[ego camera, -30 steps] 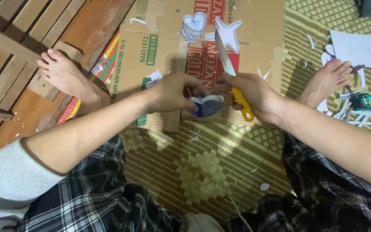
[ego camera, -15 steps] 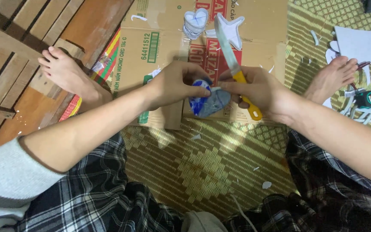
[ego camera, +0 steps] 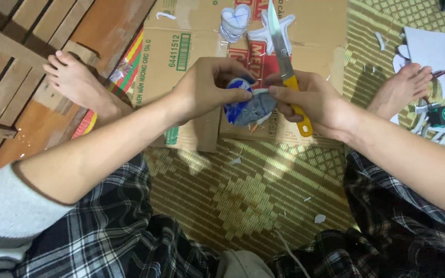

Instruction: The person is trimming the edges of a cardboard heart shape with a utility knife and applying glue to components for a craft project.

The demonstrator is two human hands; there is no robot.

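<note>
My left hand (ego camera: 209, 87) pinches a small rounded foam piece (ego camera: 249, 107), white with blue and grey colouring, held up over the cardboard. My right hand (ego camera: 310, 100) grips a yellow-handled knife (ego camera: 287, 64), blade pointing away from me, while its thumb and forefinger also pinch the right edge of the foam piece. Both hands meet at the piece, above a flattened cardboard box (ego camera: 191, 46) lying on a woven mat (ego camera: 243, 195).
A stack of white heart shapes (ego camera: 234, 21) and a white star shape (ego camera: 263, 32) lie on the cardboard. My bare feet (ego camera: 78, 85) rest left and right (ego camera: 403, 87). White sheets (ego camera: 436, 49), a small tape measure (ego camera: 442, 116) and scraps lie at right. Wooden slats (ego camera: 16, 46) at left.
Both hands have lifted the foam piece slightly and turned it. The knife blade has swung from slanting to nearly upright, pointing away.
</note>
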